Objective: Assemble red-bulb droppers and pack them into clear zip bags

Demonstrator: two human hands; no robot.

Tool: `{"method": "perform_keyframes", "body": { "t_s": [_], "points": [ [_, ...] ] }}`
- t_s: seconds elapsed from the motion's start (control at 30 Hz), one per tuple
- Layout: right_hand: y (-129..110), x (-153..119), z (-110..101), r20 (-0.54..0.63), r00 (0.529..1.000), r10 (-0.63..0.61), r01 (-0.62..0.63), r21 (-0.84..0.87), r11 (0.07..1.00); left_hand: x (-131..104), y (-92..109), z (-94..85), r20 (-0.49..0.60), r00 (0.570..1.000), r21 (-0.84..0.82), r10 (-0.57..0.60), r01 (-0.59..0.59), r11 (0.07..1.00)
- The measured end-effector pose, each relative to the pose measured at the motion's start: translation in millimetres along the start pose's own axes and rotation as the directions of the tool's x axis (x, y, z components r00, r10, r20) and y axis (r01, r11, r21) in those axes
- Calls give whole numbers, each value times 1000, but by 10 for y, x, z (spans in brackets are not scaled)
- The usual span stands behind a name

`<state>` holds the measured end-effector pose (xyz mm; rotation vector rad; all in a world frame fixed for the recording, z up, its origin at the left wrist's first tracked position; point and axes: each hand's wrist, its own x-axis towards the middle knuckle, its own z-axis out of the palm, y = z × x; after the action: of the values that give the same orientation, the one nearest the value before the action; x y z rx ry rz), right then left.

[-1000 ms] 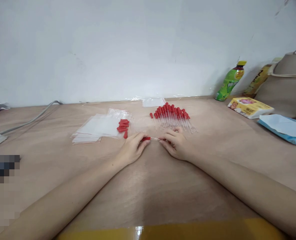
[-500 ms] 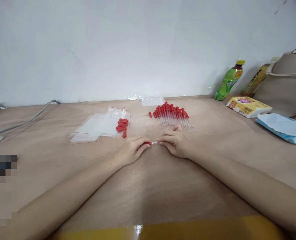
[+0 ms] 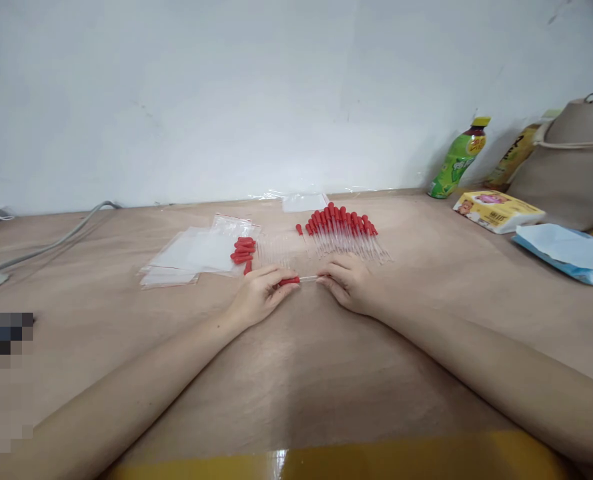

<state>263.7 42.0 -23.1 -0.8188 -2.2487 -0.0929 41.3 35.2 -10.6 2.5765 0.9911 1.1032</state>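
My left hand (image 3: 265, 291) pinches a red rubber bulb (image 3: 289, 281) between thumb and fingers. From the bulb a thin clear glass tube (image 3: 307, 278) runs sideways to my right hand (image 3: 345, 283), whose closed fingertips grip its far end. Beyond my left hand lie several loose red rubber bulbs (image 3: 243, 248), with a row of bare clear tubes (image 3: 273, 249) beside them. Past my right hand, a fanned pile of red-topped droppers (image 3: 343, 230) rests on the table, bulbs pointing away from me. One dropper (image 3: 299, 230) lies slightly apart at the pile's left.
Clear zip bags (image 3: 191, 252) lie stacked at the left, near a grey cable (image 3: 71, 230). A white sheet (image 3: 305, 202) lies by the wall. At the right are a green bottle (image 3: 459, 160), a yellow tissue pack (image 3: 497, 211), a blue packet (image 3: 566, 253) and a beige bag (image 3: 571, 173).
More of the red bulb shows between my left fingers, and the tube now lies nearly level. My right fingers have drawn closer together. Both hands stay in about the same place.
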Motion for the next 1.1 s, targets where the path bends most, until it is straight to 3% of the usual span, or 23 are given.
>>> {"method": "perform_keyframes", "body": {
  "t_s": [0.27, 0.57, 0.77, 0.97, 1.03, 1.1],
  "points": [
    [-25, 5, 25, 38, 995, -96, 97, -30, 995, -23, -5, 16, 69, 998, -15, -2, 3, 1000],
    [-71, 44, 46, 87, 993, -82, 87, -58, 995, -7, 24, -2, 102, 995, 5, 23, -24, 1000],
    [-79, 60, 95, 116, 993, -10, 15, -45, 999, 1, 20, 2, 105, 993, 2, 48, -48, 999],
    [-122, 144, -106, 239, 971, -23, 51, -114, 992, 15, -1, 27, 37, 999, 62, 20, -22, 998],
    [-110, 163, -189, 279, 960, -16, 59, -147, 987, 11, -8, 30, 11, 999, 85, -36, 35, 996],
    [-64, 182, -242, 276, 958, 75, -28, -168, 985, 8, -12, 31, -4, 992, 102, -126, 126, 987]
  ]
}}
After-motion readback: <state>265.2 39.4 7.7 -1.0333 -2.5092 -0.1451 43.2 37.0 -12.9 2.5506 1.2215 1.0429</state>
